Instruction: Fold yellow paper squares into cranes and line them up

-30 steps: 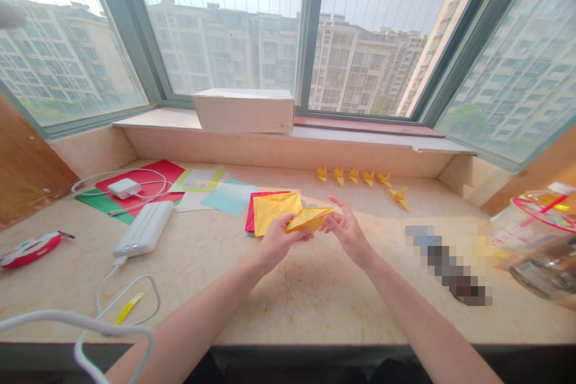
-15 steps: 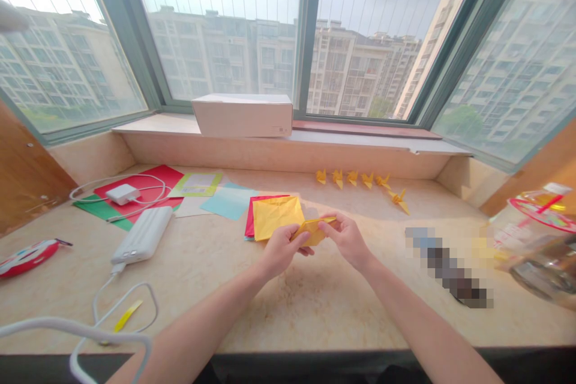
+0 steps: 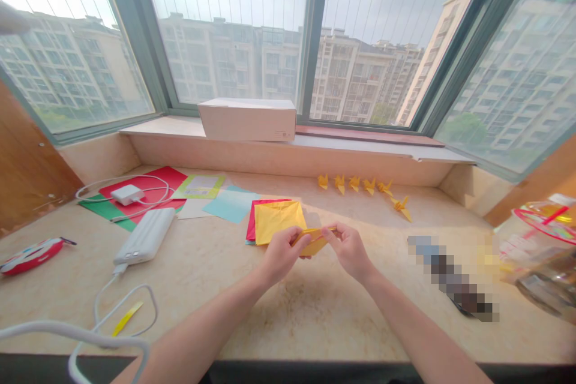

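Just above the marble counter (image 3: 288,306), both my hands pinch a folded yellow paper piece (image 3: 314,240). My left hand (image 3: 279,253) grips its left end with closed fingers, and my right hand (image 3: 350,247) pinches its right end. Right behind them a yellow paper sheet (image 3: 276,219) lies on a red sheet (image 3: 252,225). Several small yellow folded paper cranes (image 3: 360,185) stand in a row near the back wall.
A white power bank (image 3: 144,237) with a cable, a white charger (image 3: 126,194) on red and green sheets, a red and white object (image 3: 27,252) at far left, a white box (image 3: 247,119) on the sill, a clear jar (image 3: 540,252) at right, and a blurred patch.
My right hand has closed onto the yellow piece, which is now folded flatter and held lower, closer to the counter. The view has tilted slightly.
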{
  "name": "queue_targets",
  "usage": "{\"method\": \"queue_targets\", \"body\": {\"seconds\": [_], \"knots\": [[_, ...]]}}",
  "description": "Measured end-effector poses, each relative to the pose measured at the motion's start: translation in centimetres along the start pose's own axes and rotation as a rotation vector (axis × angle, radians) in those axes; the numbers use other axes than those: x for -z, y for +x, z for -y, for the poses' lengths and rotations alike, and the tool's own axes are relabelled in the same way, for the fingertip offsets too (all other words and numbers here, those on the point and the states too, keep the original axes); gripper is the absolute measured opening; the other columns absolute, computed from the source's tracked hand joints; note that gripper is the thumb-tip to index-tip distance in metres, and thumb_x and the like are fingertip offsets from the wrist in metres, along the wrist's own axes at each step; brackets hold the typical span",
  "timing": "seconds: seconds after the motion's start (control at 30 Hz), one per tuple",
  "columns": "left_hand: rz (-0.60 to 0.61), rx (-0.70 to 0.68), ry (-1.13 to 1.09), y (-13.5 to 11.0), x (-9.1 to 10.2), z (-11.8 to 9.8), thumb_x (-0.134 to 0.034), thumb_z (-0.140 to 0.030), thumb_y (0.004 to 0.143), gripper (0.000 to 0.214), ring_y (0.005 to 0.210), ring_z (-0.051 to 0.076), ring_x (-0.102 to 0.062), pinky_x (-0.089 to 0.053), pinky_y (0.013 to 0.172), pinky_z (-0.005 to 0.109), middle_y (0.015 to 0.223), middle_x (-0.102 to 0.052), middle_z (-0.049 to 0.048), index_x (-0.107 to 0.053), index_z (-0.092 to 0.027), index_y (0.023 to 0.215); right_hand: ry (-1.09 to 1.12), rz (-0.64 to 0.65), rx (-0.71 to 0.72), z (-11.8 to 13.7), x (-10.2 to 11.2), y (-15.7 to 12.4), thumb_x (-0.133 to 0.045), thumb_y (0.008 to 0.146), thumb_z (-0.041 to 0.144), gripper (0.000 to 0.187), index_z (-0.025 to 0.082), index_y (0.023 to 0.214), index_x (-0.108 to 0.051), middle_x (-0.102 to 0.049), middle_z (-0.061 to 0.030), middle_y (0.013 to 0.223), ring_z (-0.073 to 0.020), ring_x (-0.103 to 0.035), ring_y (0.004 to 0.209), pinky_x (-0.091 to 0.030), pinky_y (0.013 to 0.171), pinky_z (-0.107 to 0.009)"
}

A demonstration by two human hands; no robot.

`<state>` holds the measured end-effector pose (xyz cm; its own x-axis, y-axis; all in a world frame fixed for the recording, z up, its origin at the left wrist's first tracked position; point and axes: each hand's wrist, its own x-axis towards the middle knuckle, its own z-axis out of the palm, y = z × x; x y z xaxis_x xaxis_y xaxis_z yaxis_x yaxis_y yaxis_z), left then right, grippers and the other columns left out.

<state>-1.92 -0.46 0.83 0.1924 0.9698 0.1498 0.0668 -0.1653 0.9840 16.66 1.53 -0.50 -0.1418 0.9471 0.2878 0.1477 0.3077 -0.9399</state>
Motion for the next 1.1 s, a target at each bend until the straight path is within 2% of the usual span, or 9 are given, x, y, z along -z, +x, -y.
{"method": "queue_targets", "body": {"seconds": [0.2,0.4,0.57,0.77,0.9,1.0,1.1], "knots": [[0.074,0.004,-0.056,0.2,-0.1,-0.2,-0.060,-0.054,0.086,0.043,0.053,0.016,-0.064,-0.047,0.050,0.023,0.062,-0.068,0.0048,-0.064,-0.013,0.075,0.087,-0.003,-0.047,0.1,-0.1,0.1,-0.064,0.084,0.057,0.041,0.017,0.084,-0.071,-0.073,-0.0064,0.075,-0.0230,-0.068,0.068,-0.053,0.064,-0.033],[0.087,-0.019,-0.005,0.2,0.2,-0.1,-0.059,-0.049,0.088,0.041,0.055,0.015,-0.063,-0.046,0.050,0.023,0.063,-0.069,0.0058,-0.068,-0.012,0.075,0.098,0.091,-0.054,0.1,0.4,0.2,-0.066,0.083,0.056,0.039,0.017,0.083,-0.072,-0.074,-0.0052,0.076,-0.0227,-0.070,0.071,-0.055,0.069,-0.034],[0.033,0.009,-0.071,0.6,0.3,0.4,-0.065,-0.048,0.084,0.037,0.053,0.016,-0.065,-0.048,0.050,0.024,0.064,-0.070,0.0057,-0.067,-0.012,0.080,0.128,0.062,-0.040,0.0,0.2,0.2,-0.067,0.083,0.055,0.038,0.017,0.086,-0.071,-0.075,-0.0052,0.076,-0.0200,-0.069,0.067,-0.055,0.066,-0.033],[0.078,0.043,-0.101,0.6,0.4,0.4,-0.069,-0.047,0.082,0.036,0.060,0.018,-0.070,-0.051,0.055,0.025,0.073,-0.073,0.0071,-0.067,-0.011,0.085,0.153,-0.050,-0.029,0.2,0.2,0.6,-0.068,0.079,0.061,0.043,0.018,0.082,-0.067,-0.072,-0.0037,0.069,-0.0182,-0.066,0.057,-0.054,0.056,-0.032],[-0.001,0.029,-0.080,0.8,0.7,0.5,-0.067,-0.050,0.082,0.037,0.058,0.018,-0.069,-0.052,0.055,0.026,0.069,-0.071,0.0044,-0.066,-0.013,0.079,0.139,-0.054,0.000,0.3,0.4,0.8,-0.067,0.080,0.061,0.044,0.017,0.083,-0.068,-0.073,-0.0047,0.071,-0.0183,-0.067,0.059,-0.054,0.060,-0.032],[-0.129,0.069,-0.094,1.0,1.0,0.6,-0.061,-0.055,0.086,0.041,0.060,0.018,-0.071,-0.055,0.059,0.028,0.076,-0.073,0.0055,-0.065,-0.014,0.090,0.099,-0.218,0.039,0.2,0.7,0.7,-0.062,0.086,0.057,0.040,0.018,0.091,-0.068,-0.075,-0.0059,0.075,-0.0194,-0.068,0.059,-0.054,0.059,-0.032],[-0.186,0.212,-0.166,1.0,1.2,0.4,-0.062,-0.057,0.085,0.046,0.064,0.018,-0.072,-0.057,0.063,0.029,0.086,-0.075,0.0105,-0.063,-0.013,0.098,-0.084,-0.409,0.178,0.2,1.2,0.3,-0.058,0.092,0.048,0.030,0.022,0.098,-0.070,-0.077,-0.0086,0.088,-0.0236,-0.073,0.073,-0.056,0.069,-0.038]]}}
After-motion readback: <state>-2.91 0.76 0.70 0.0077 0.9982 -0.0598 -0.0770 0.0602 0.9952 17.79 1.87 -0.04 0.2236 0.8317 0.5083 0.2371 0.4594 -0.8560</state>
